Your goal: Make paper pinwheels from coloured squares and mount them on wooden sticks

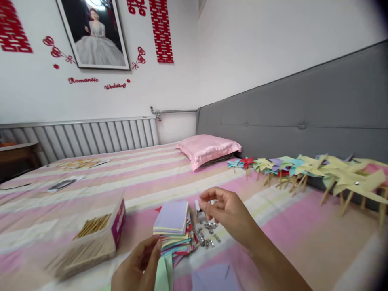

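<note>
My left hand [138, 264] sits low in view, fingers closed on a pale green paper sheet [163, 273]. It is right beside a stack of coloured paper squares [174, 228] with a lilac sheet on top. My right hand [226, 212] hovers over a heap of small metal pins [207, 234], thumb and fingers pinched together on something tiny that I cannot make out. Both hands are over a pink striped bed [145, 178].
An open box of wooden sticks [91, 238] lies to the left. Several finished paper pinwheels [303, 169] lean along the grey headboard [303, 117] on the right. A pink pillow [207, 149] is at the back. A lilac sheet [215, 277] lies near me.
</note>
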A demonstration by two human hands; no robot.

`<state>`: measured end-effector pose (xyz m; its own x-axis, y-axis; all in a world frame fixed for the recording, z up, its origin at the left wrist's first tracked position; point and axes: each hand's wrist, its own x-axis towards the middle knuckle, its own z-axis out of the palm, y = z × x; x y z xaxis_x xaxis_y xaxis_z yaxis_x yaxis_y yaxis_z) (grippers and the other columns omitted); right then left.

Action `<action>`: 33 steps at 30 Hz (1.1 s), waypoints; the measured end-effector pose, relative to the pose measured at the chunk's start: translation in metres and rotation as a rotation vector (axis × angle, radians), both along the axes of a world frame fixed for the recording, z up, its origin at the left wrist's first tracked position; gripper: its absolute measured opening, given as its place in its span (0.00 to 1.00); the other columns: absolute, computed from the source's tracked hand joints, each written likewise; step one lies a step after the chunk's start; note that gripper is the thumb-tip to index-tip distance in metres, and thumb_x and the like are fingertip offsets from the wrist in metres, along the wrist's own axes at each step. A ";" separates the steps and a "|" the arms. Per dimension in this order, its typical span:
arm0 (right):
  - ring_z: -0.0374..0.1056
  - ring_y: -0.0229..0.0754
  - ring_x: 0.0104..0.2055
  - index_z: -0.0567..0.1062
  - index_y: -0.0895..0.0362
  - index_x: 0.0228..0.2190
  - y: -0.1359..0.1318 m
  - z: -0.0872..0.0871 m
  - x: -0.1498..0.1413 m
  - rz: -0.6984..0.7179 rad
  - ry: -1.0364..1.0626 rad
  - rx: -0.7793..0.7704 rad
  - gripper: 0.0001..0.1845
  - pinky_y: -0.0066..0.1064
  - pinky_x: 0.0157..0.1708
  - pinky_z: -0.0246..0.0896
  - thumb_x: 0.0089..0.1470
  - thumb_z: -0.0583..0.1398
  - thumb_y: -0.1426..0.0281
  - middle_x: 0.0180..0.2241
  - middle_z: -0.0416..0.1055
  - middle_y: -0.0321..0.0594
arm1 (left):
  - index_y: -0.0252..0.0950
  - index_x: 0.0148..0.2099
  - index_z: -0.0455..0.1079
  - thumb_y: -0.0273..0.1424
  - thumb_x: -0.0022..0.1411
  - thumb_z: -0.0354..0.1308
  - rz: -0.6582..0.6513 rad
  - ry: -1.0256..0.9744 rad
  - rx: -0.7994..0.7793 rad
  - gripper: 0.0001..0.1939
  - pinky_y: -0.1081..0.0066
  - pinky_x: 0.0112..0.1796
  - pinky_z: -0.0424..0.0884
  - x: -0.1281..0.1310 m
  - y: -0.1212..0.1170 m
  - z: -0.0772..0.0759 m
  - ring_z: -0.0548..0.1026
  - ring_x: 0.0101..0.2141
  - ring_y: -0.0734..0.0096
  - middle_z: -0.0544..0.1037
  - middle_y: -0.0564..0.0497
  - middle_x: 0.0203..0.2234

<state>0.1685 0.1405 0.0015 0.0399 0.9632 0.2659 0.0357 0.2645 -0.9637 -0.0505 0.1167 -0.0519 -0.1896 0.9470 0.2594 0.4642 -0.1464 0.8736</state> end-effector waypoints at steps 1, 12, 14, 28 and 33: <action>0.66 0.34 0.20 0.73 0.57 0.29 0.000 -0.008 -0.004 0.008 -0.057 -0.012 0.09 0.24 0.19 0.58 0.43 0.61 0.68 0.28 0.73 0.37 | 0.37 0.35 0.76 0.42 0.48 0.60 0.013 -0.003 0.000 0.15 0.71 0.33 0.75 -0.001 -0.001 0.000 0.79 0.32 0.60 0.83 0.49 0.30; 0.70 0.44 0.30 0.76 0.48 0.31 0.007 -0.065 0.009 0.165 -0.801 -0.062 0.14 0.28 0.28 0.58 0.38 0.61 0.75 0.30 0.76 0.35 | 0.35 0.41 0.72 0.38 0.57 0.50 0.074 0.278 -0.143 0.15 0.70 0.33 0.70 -0.005 -0.001 -0.010 0.78 0.32 0.63 0.81 0.46 0.32; 0.69 0.47 0.38 0.76 0.46 0.33 -0.002 -0.062 0.012 0.251 -0.975 -0.078 0.21 0.30 0.33 0.58 0.34 0.63 0.76 0.34 0.75 0.35 | 0.35 0.41 0.71 0.37 0.57 0.49 0.059 0.360 -0.197 0.16 0.69 0.33 0.69 -0.004 -0.002 -0.010 0.77 0.33 0.62 0.81 0.46 0.33; 0.68 0.54 0.41 0.74 0.56 0.38 -0.011 -0.043 0.000 0.419 -1.431 -0.278 0.30 0.36 0.37 0.59 0.25 0.70 0.74 0.37 0.74 0.46 | 0.34 0.48 0.71 0.28 0.48 0.59 -0.349 0.659 -0.370 0.21 0.59 0.45 0.63 0.048 -0.021 -0.014 0.72 0.45 0.52 0.77 0.41 0.43; 0.68 0.54 0.41 0.74 0.58 0.36 -0.013 -0.043 -0.001 0.438 -1.434 -0.250 0.25 0.36 0.36 0.58 0.30 0.67 0.78 0.36 0.74 0.47 | 0.32 0.51 0.69 0.29 0.42 0.67 -0.464 0.626 -0.381 0.31 0.57 0.46 0.62 0.053 -0.023 -0.024 0.70 0.46 0.49 0.74 0.38 0.45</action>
